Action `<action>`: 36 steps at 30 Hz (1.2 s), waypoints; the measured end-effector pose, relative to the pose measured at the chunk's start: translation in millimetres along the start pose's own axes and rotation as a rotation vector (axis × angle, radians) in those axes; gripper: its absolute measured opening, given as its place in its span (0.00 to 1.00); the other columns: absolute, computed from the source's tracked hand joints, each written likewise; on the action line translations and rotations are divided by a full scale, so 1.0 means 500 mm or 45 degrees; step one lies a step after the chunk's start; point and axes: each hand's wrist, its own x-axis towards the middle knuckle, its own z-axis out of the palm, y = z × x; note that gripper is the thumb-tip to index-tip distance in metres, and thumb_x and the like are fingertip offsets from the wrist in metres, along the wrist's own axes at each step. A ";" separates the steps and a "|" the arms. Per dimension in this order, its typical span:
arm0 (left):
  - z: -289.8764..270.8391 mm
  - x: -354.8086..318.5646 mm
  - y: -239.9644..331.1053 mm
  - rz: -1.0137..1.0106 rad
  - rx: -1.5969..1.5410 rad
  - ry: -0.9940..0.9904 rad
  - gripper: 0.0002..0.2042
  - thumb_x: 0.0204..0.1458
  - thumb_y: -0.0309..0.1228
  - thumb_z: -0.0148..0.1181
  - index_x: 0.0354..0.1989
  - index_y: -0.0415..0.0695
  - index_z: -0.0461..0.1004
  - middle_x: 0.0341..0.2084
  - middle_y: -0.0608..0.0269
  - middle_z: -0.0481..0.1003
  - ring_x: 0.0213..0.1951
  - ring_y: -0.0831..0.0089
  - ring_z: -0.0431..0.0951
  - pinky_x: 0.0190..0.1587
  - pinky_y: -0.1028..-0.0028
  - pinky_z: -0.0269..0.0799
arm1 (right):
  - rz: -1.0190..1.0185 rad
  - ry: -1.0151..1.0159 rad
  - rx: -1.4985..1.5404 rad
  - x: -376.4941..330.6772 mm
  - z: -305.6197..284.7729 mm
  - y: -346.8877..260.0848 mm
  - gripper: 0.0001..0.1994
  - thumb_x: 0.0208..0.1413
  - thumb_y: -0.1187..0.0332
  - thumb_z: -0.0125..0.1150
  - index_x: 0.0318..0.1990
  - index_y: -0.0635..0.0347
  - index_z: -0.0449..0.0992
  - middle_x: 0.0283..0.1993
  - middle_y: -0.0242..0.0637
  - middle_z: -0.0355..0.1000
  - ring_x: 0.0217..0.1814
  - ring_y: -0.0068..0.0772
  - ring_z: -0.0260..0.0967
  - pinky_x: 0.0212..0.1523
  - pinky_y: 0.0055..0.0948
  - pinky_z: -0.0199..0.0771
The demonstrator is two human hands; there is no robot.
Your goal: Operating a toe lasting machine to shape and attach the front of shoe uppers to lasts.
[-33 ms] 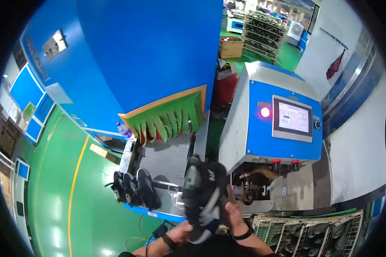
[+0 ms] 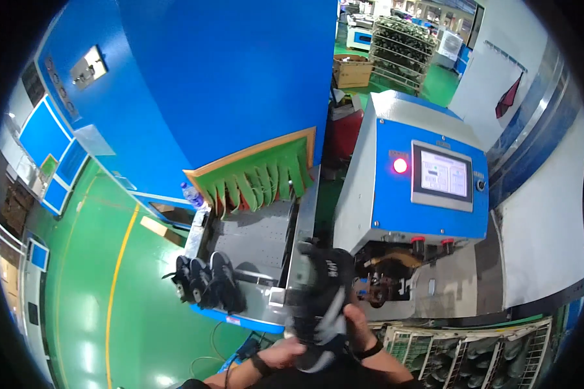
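One shoe [image 2: 326,305] farther right, in two hands [image 2: 284,352]

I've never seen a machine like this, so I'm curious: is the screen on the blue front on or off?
On: the screen glows pale with shapes displayed, and the round light left of it shines red.

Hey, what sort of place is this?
Probably a shoe factory floor. The held black shoe, the three more shoes lined up at left, and the blue-fronted machine with a lit screen all suggest it.
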 end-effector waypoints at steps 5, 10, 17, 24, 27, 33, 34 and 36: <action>0.130 0.039 -0.005 0.210 0.938 0.844 0.40 0.61 0.50 0.68 0.68 0.29 0.60 0.59 0.39 0.73 0.61 0.54 0.75 0.63 0.62 0.70 | 0.164 -0.125 -0.253 -0.012 -0.151 -0.094 0.41 0.52 0.75 0.68 0.75 0.63 0.59 0.65 0.44 0.71 0.66 0.40 0.70 0.67 0.38 0.71; 0.223 0.156 0.021 0.947 1.885 0.612 0.32 0.55 0.32 0.65 0.68 0.34 0.62 0.57 0.36 0.69 0.61 0.40 0.71 0.63 0.54 0.72 | -0.181 -0.034 -0.723 -0.076 -0.221 -0.108 0.53 0.46 0.74 0.75 0.79 0.65 0.50 0.70 0.45 0.66 0.71 0.37 0.65 0.72 0.32 0.62; 0.312 0.244 -0.156 0.358 2.635 0.221 0.19 0.58 0.31 0.55 0.49 0.26 0.74 0.36 0.43 0.80 0.36 0.50 0.84 0.35 0.62 0.81 | 0.323 0.092 -1.441 -0.258 -0.358 -0.098 0.59 0.46 0.61 0.75 0.80 0.70 0.40 0.70 0.65 0.66 0.72 0.58 0.67 0.70 0.36 0.66; 0.290 0.290 -0.094 0.220 2.138 -0.667 0.11 0.60 0.39 0.59 0.35 0.44 0.79 0.30 0.48 0.80 0.35 0.49 0.83 0.35 0.55 0.77 | 0.201 0.060 -0.946 -0.348 -0.451 -0.081 0.50 0.53 0.72 0.72 0.80 0.69 0.46 0.70 0.48 0.67 0.68 0.37 0.68 0.68 0.32 0.68; 0.296 0.234 -0.095 0.111 1.909 -0.792 0.14 0.63 0.41 0.59 0.32 0.43 0.76 0.28 0.47 0.77 0.34 0.49 0.82 0.36 0.56 0.75 | 0.264 0.409 -0.537 -0.341 -0.450 -0.106 0.50 0.50 0.81 0.69 0.81 0.61 0.50 0.69 0.40 0.69 0.62 0.28 0.72 0.60 0.30 0.75; 0.225 0.233 -0.113 0.004 1.926 0.422 0.19 0.65 0.49 0.58 0.38 0.44 0.80 0.34 0.46 0.82 0.41 0.45 0.83 0.43 0.53 0.78 | -0.139 0.460 -0.861 -0.224 -0.426 -0.156 0.48 0.47 0.72 0.74 0.77 0.67 0.57 0.66 0.43 0.73 0.62 0.32 0.73 0.64 0.30 0.70; 0.203 0.247 -0.106 0.029 1.890 0.498 0.19 0.65 0.49 0.58 0.39 0.43 0.80 0.35 0.45 0.82 0.41 0.45 0.83 0.43 0.53 0.78 | -0.135 0.504 -1.040 -0.192 -0.424 -0.173 0.49 0.46 0.71 0.75 0.77 0.67 0.57 0.65 0.46 0.73 0.62 0.34 0.74 0.63 0.30 0.71; 0.165 0.263 -0.103 0.063 1.714 0.494 0.20 0.65 0.50 0.59 0.41 0.42 0.79 0.35 0.45 0.82 0.42 0.44 0.83 0.43 0.54 0.78 | -0.197 0.510 -1.363 -0.150 -0.408 -0.196 0.51 0.43 0.68 0.77 0.77 0.68 0.56 0.65 0.51 0.73 0.60 0.38 0.76 0.60 0.32 0.73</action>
